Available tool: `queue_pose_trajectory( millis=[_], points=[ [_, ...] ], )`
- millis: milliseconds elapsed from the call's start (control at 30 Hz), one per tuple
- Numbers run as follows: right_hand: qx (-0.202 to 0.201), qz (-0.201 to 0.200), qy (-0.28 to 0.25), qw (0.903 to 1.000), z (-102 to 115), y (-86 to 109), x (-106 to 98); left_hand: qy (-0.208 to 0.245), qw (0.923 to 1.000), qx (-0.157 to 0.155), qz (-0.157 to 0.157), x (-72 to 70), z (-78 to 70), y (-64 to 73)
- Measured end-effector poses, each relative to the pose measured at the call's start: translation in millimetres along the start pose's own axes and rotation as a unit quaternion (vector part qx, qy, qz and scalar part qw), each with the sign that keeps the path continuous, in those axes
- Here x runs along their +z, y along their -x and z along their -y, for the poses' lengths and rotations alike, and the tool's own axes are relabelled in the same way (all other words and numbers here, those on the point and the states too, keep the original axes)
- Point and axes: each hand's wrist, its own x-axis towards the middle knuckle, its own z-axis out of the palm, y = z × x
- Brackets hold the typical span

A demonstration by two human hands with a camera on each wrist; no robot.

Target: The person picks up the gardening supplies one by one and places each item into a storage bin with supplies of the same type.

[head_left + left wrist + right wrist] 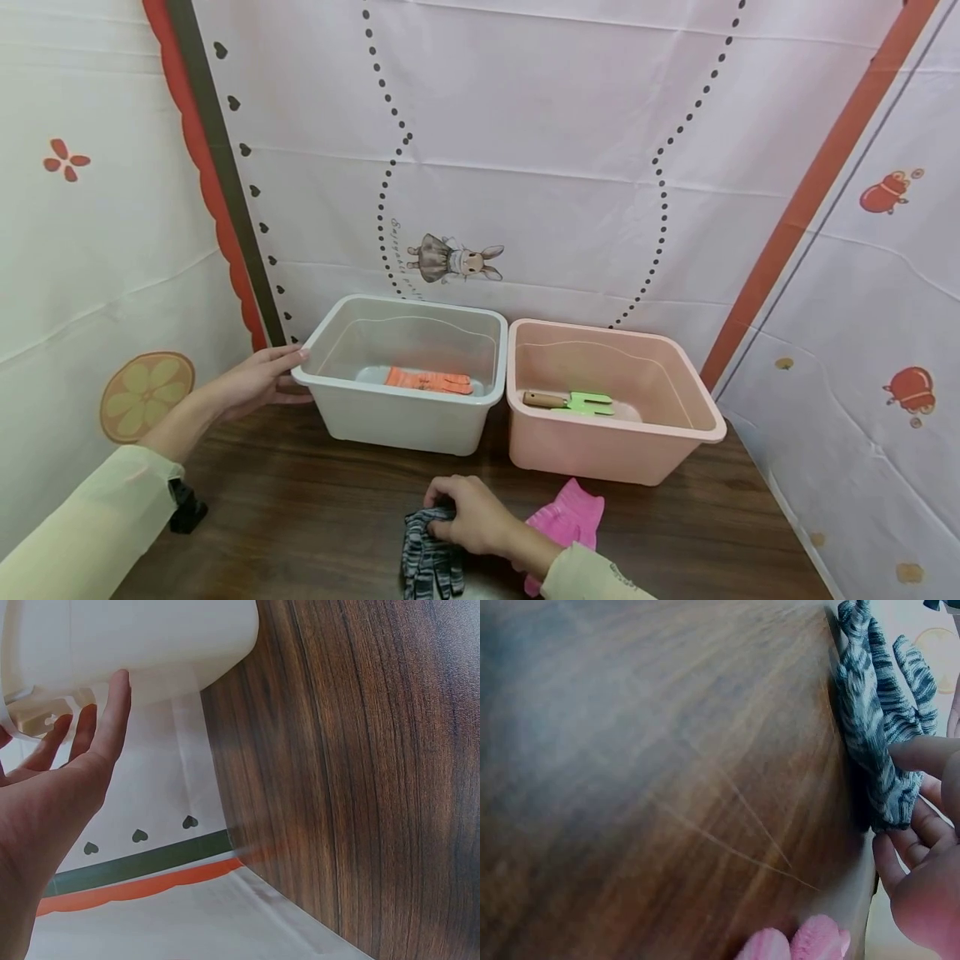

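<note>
My left hand (pixel 255 385) holds the left rim of a white plastic bin (pixel 397 429), some fingers under the rim along the outer wall. In the left wrist view, the fingers of that hand (pixel 71 769) lie against the bin's side by its handle opening. My right hand (pixel 476 517) pinches the cuff of a black-and-grey knitted glove (pixel 429 557) between thumb and fingers. In the right wrist view, the glove's fingers (pixel 885 690) point away from the hand. A pink glove (pixel 573 512) lies beside the right wrist, partly hidden by the forearm.
An orange glove (pixel 427 381) lies inside the white bin. Right beside it stands a pink bin (pixel 585 450), holding a green garden fork (pixel 588 403) with a wooden handle. Both bins stand on the dark wooden table (pixel 300 500), near the printed cloth (pixel 540 217) behind.
</note>
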Motion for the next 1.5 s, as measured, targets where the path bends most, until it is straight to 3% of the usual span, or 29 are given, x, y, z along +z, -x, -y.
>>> queue_pose_trajectory(
  millis=[700, 1500],
  points=[
    [-0.014, 0.021, -0.031, 0.9992, 7.2, -0.1, -7.5, 0.009, 1.0, 0.0, -0.003, -0.7, 1.3, 0.0],
    [-0.031, 0.017, -0.043, 0.9985, 12.4, 2.2, -17.9, 0.011, 0.9999, 0.012, -0.001, 2.1, 0.6, 1.1]
  ],
)
